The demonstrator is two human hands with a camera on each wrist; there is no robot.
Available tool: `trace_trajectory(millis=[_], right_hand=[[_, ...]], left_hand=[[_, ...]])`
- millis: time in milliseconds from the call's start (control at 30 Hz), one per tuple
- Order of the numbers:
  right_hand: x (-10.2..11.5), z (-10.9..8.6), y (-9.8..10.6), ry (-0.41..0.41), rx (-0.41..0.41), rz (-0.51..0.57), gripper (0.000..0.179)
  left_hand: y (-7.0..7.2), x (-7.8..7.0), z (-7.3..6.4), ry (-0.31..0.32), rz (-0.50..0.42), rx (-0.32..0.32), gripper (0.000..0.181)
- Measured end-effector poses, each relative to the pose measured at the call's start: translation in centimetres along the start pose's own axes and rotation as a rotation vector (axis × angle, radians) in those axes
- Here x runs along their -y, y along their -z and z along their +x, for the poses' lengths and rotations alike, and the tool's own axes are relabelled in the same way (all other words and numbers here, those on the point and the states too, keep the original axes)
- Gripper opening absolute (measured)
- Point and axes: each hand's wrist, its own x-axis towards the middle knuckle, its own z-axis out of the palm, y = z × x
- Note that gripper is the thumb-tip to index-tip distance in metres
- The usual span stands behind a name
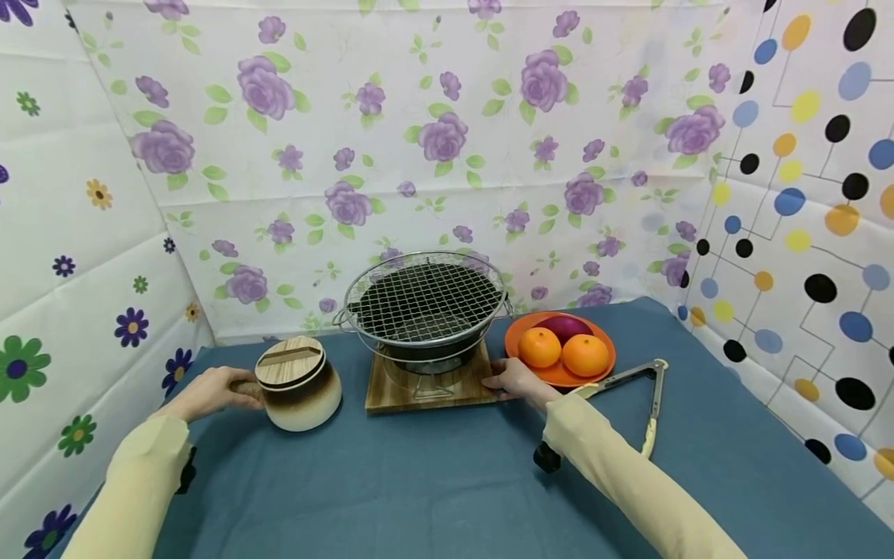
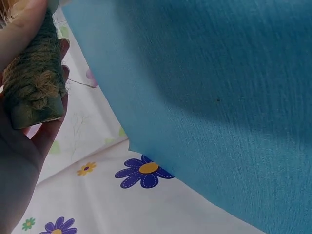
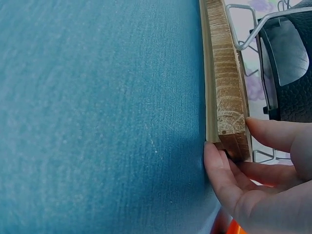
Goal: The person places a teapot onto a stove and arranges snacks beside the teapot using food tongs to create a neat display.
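At the left of the table, my left hand (image 1: pixel 212 392) grips the rope-wrapped handle (image 2: pixel 36 73) of a cream-and-brown pot (image 1: pixel 304 404). A wooden lid (image 1: pixel 289 361) with a crossbar covers this pot. My right hand (image 1: pixel 520 382) holds the right front corner of a square wooden board (image 1: pixel 391 392). In the right wrist view the thumb lies on the board's top edge (image 3: pixel 229 87) and the other fingers (image 3: pixel 219 168) are beneath the corner. On the board stands a round black tabletop grill (image 1: pixel 426 307) with a wire mesh top and wire side handles.
An orange plate (image 1: pixel 606 341) beside the right hand bears two oranges (image 1: pixel 585 355) and a purple, rounded item (image 1: pixel 564 326). Spread metal tongs (image 1: pixel 656 392) with pale tips lie right of the forearm. Flower- and dot-patterned sheets (image 1: pixel 447 194) enclose the blue tablecloth (image 1: pixel 419 497).
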Motion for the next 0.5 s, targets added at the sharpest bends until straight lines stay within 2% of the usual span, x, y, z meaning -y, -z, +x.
trace_trajectory(millis=[100, 367, 500], right_hand=[[0.03, -0.06, 0.01, 0.003, -0.004, 0.004, 0.041], [0.09, -0.12, 0.05, -0.007, -0.024, 0.011, 0.043], [0.07, -0.11, -0.01, -0.009, -0.024, -0.005, 0.044]], left_hand=[[0.09, -0.07, -0.18, 0.013, -0.013, 0.012, 0.061], [0.07, -0.20, -0.32, -0.002, -0.038, 0.023, 0.054], [0.05, -0.23, -0.35, -0.010, -0.006, 0.037, 0.053]])
